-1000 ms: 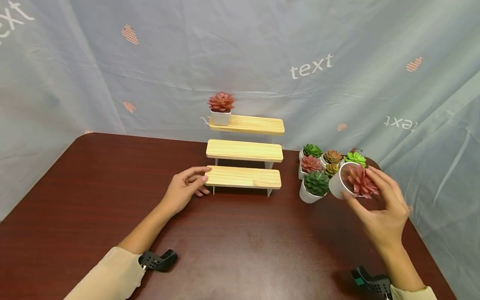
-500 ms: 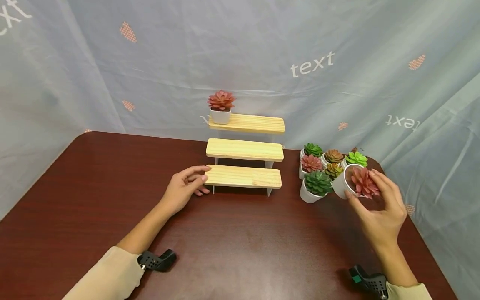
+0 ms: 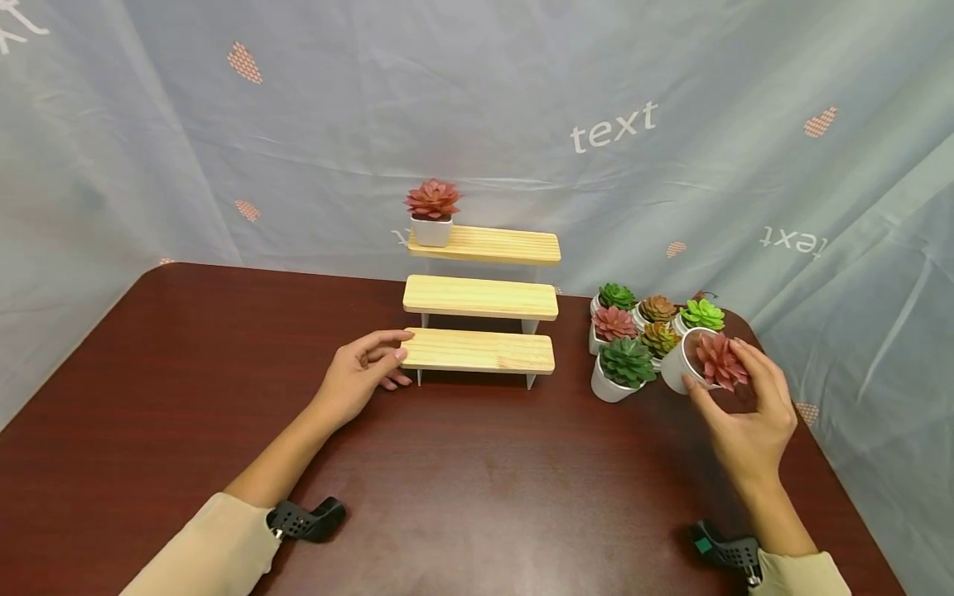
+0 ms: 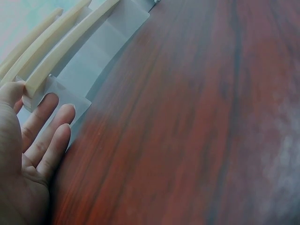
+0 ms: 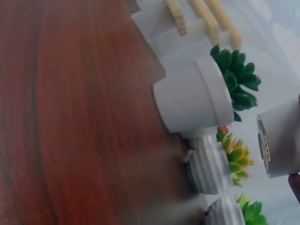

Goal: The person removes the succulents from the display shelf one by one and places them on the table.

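My right hand (image 3: 753,422) holds a red succulent in a round white pot (image 3: 680,368), tilted, above the table at the right. In the right wrist view that pot (image 5: 283,140) is at the right edge, with only a little of the hand visible. My left hand (image 3: 358,372) grips the left end of the lowest board of a three-tier wooden shelf (image 3: 477,352). In the left wrist view the thumb lies at the board's end, with other fingers by the clear side panel (image 4: 70,91). Another red succulent (image 3: 432,211) in a square white pot stands at the top tier's left end.
Several potted succulents cluster right of the shelf. Nearest is a dark green one (image 3: 624,364); behind it are a pink one (image 3: 614,323), a yellowish one (image 3: 661,338) and a bright green one (image 3: 703,314). A grey curtain (image 3: 335,108) hangs behind the dark red table (image 3: 477,472).
The right hand, still holding its potted succulent, has shifted very slightly away from the cluster. The left hand stays on the shelf end. The head view has drifted slightly.
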A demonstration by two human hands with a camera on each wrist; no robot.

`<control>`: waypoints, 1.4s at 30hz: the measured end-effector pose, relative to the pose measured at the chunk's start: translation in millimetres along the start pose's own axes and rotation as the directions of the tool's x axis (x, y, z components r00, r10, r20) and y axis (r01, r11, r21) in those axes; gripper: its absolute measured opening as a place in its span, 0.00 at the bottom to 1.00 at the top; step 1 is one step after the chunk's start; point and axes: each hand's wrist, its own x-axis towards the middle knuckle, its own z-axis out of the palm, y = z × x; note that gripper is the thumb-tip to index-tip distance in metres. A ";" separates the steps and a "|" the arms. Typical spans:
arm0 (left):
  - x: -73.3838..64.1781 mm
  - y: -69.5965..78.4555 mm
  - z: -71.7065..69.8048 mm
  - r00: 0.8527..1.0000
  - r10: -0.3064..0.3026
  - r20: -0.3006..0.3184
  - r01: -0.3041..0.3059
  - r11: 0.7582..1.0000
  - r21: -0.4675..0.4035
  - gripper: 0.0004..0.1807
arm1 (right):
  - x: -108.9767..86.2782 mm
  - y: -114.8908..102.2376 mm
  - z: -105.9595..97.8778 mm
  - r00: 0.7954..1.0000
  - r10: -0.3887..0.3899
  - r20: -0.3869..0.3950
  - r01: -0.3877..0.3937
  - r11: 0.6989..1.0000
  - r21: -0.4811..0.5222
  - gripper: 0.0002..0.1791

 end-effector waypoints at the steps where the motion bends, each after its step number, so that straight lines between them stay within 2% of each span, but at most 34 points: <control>1: 0.0 -0.2 -0.1 1.000 0.002 -0.001 -0.002 1.000 -0.002 0.19 | -0.9 1.2 0.6 1.000 0.004 0.000 -0.004 1.000 0.004 0.35; 24: -1.4 0.5 -1.6 1.000 -0.011 -0.005 0.011 1.000 -0.011 0.19 | -15.1 22.8 8.3 0.996 0.049 0.080 -0.046 0.998 -0.039 0.36; 33: -2.5 2.0 -2.0 1.000 -0.012 0.004 0.012 1.000 -0.016 0.19 | -23.8 57.9 3.7 0.992 0.059 0.112 -0.050 0.996 -0.080 0.38; 42: -0.2 0.7 -0.7 1.000 -0.010 0.013 0.010 1.000 -0.009 0.19 | -29.6 64.1 -1.7 0.986 0.068 0.152 -0.052 0.993 -0.106 0.38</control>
